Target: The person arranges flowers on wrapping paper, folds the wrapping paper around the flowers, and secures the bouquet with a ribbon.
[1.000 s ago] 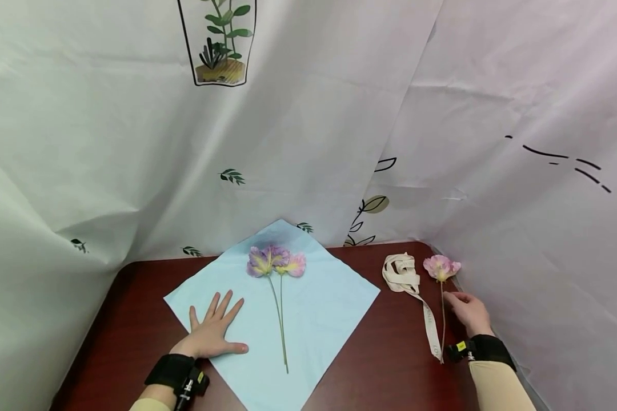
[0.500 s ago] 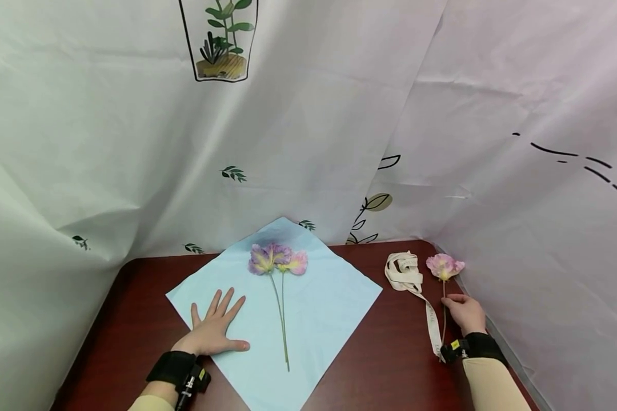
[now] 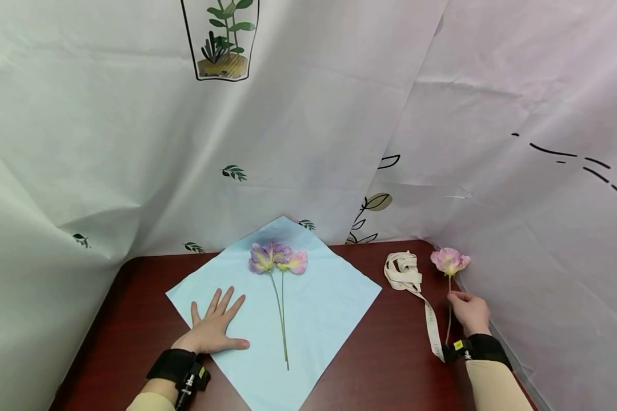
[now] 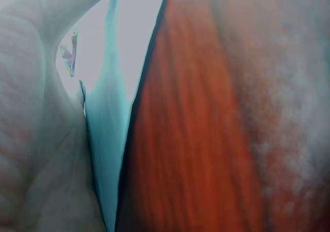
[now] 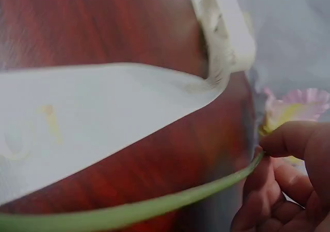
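My left hand [image 3: 209, 331] lies flat with spread fingers on the left part of a light blue sheet [image 3: 319, 319], which is set like a diamond. Right of it on the sheet lie a purple flower [image 3: 261, 260] and a pink flower [image 3: 295, 262], their thin stems crossing. At the table's right side my right hand [image 3: 470, 313] pinches the stem of another pink flower [image 3: 449, 261] between thumb and finger. The right wrist view shows this pinch on the green stem [image 5: 175, 198], with the blossom partly behind the fingers.
A cream ribbon [image 3: 403, 271] with printed letters lies bundled left of the held flower, its tail running toward the front. The dark red table [image 3: 370, 365] meets white printed curtains [image 3: 308, 114] at the back and sides.
My right hand has closed on the flower's stem and shifted it slightly right. The left hand keeps its place on the sheet.
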`<state>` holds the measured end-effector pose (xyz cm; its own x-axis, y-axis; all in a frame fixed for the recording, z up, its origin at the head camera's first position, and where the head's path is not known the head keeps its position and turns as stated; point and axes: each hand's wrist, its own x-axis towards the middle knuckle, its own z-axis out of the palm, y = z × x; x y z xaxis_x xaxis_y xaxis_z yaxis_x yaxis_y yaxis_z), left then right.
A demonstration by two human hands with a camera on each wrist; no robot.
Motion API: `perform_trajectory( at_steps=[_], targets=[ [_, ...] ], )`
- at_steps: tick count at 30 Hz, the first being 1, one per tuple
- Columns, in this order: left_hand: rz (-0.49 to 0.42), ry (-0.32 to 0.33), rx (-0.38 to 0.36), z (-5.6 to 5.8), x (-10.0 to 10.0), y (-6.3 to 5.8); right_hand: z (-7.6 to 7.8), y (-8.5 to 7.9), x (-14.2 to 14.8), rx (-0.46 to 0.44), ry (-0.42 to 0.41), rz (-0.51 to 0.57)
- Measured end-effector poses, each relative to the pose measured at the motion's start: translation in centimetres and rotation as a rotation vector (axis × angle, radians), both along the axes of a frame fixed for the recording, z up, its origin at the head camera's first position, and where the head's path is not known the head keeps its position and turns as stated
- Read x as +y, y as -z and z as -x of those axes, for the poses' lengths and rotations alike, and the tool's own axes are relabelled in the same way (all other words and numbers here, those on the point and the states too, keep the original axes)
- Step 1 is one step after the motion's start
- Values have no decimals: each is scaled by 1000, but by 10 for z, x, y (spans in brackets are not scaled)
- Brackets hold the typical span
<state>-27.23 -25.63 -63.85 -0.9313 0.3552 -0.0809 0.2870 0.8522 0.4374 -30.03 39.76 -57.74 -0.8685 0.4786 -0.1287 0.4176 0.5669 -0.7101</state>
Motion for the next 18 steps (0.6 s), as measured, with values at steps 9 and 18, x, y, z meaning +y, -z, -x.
perform_trajectory(
  at_steps=[9,18],
  targets=[
    [5,-4,2,0,-1,4,8,-47,-61,313,27,2],
    [-16,-1,24,-1,1,3,-1,-45,-191,272,-449,306]
  ],
)
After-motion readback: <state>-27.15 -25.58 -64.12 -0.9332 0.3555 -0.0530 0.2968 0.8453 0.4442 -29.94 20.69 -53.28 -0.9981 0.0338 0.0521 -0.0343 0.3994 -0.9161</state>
